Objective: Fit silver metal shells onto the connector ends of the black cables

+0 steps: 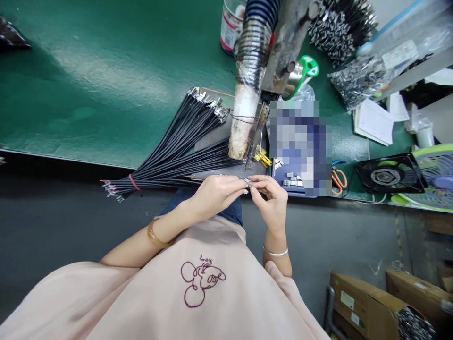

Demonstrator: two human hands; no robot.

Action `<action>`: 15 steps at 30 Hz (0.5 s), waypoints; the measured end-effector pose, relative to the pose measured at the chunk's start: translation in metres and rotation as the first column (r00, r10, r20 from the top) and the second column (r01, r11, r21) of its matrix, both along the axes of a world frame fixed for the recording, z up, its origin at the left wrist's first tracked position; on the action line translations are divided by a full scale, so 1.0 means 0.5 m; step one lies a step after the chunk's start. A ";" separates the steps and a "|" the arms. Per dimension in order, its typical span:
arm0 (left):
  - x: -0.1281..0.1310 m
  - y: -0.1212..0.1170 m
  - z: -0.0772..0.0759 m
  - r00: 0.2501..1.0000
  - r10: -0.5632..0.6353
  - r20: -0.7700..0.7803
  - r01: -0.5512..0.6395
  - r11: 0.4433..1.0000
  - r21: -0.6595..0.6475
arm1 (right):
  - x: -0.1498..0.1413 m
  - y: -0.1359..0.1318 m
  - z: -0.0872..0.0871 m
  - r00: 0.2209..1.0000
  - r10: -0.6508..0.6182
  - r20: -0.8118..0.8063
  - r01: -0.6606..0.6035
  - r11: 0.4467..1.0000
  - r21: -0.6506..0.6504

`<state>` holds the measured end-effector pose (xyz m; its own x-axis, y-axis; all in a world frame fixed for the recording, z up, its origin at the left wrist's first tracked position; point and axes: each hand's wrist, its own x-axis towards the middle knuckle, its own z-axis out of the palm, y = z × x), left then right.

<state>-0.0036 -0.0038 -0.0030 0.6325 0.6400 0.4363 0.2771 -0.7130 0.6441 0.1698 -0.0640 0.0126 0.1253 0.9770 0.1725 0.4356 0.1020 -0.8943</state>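
Note:
My left hand and my right hand meet at the table's front edge, thumbs and fingertips pinched together. Between them is a small silver metal connector, partly hidden by the fingers. Whether a cable runs from it into my left hand, I cannot tell. Just beyond my left hand lies a bundle of black cables, tied with a red band; silver connectors show at the far ends and bare coloured wires at the near end. Loose metal connector shells lie in a blue tray past my right hand.
Above the hands hang a taped hose nozzle and a metal bracket. Nearby are a yellow clip-like piece, a solder spool, orange-handled pliers and a fan. Bags of connectors lie at the right; cardboard boxes stand below.

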 end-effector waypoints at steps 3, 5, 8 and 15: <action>0.004 -0.012 -0.007 0.999 0.051 0.007 -0.052 0.992 0.119 | -0.020 -0.004 -0.008 0.996 -0.064 -0.069 0.067 0.997 0.030; 0.005 -0.016 -0.004 0.994 0.085 0.068 -0.084 0.996 -0.011 | -0.036 -0.006 -0.014 0.990 -0.140 0.013 0.136 0.981 0.138; 0.002 -0.012 0.009 0.980 0.120 0.156 -0.040 0.896 -0.441 | -0.050 -0.004 -0.021 0.972 -0.207 0.115 0.174 0.953 0.250; -0.003 0.011 0.019 0.928 0.177 0.327 0.197 0.514 -0.835 | -0.036 -0.009 -0.006 0.957 -0.234 0.171 0.158 0.916 0.368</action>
<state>-0.0050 0.0017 0.0065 0.5753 0.8068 -0.1344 -0.0866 0.2235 0.9709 0.1516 -0.0685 0.0094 0.2328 0.8096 0.5389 0.6505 0.2823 -0.7051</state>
